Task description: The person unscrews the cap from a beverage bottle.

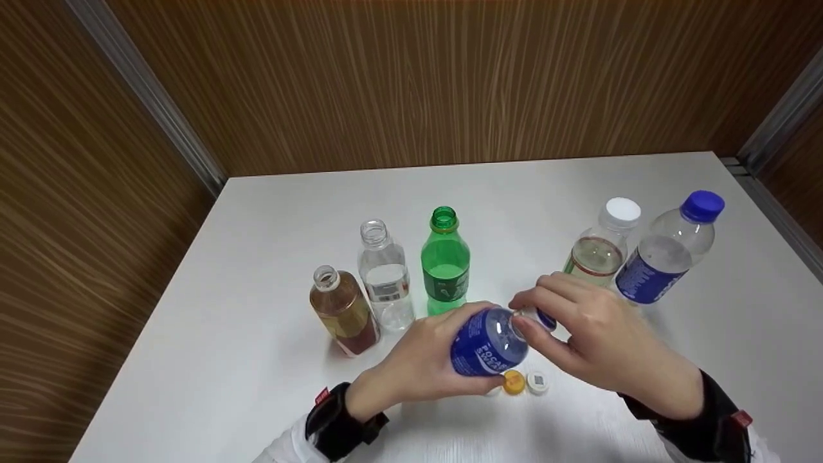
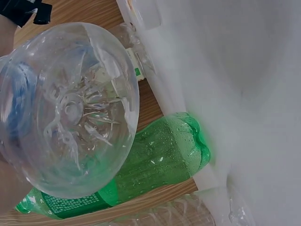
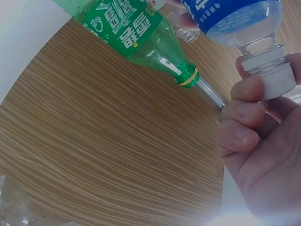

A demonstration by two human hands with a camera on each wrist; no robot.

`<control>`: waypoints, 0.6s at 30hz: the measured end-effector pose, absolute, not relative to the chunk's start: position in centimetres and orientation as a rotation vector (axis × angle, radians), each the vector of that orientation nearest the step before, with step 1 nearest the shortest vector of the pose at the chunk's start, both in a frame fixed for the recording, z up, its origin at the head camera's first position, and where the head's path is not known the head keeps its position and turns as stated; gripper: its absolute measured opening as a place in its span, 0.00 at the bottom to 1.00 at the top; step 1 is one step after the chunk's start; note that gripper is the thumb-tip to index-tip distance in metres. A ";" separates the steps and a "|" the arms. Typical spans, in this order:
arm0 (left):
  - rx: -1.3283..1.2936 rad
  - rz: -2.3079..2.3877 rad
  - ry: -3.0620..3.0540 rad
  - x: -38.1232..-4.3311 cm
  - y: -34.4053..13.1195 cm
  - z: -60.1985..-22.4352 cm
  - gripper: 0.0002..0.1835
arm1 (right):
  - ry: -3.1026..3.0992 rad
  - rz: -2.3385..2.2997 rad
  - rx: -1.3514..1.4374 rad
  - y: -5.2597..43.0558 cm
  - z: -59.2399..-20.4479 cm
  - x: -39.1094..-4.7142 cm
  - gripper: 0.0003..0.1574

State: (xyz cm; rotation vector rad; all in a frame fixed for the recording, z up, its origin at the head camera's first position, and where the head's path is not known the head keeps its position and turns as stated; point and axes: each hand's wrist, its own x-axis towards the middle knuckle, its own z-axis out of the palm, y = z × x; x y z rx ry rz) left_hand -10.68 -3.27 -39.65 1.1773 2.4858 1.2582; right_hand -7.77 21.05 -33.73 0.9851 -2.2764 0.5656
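Note:
My left hand (image 1: 424, 357) grips a blue-labelled plastic drink bottle (image 1: 479, 350) around its body and holds it tilted, neck to the right. The thumb and fingers of my right hand (image 1: 598, 328) pinch the white bottle cap (image 3: 278, 81) at the bottle's neck. In the right wrist view the cap sits at the mouth, just beyond the neck ring. The left wrist view shows the bottle's clear ridged base (image 2: 73, 110). Below the bottle lie an orange cap (image 1: 514, 382) and a white cap (image 1: 537, 382), with another pale cap partly hidden by my left hand.
Uncapped bottles stand behind and left of my hands: a green bottle (image 1: 445, 263), a clear bottle (image 1: 386, 283) and a brownish bottle (image 1: 346, 312). To the right stand a white-capped bottle (image 1: 598, 251) and a blue-capped bottle (image 1: 665, 251). Wood-grain panels enclose the white table (image 1: 257, 225).

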 end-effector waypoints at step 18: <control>1.373 1.077 2.821 -10.2 -2.8 -40.0 0.45 | -2.711 0.771 0.484 20.1 -32.9 -6.4 0.11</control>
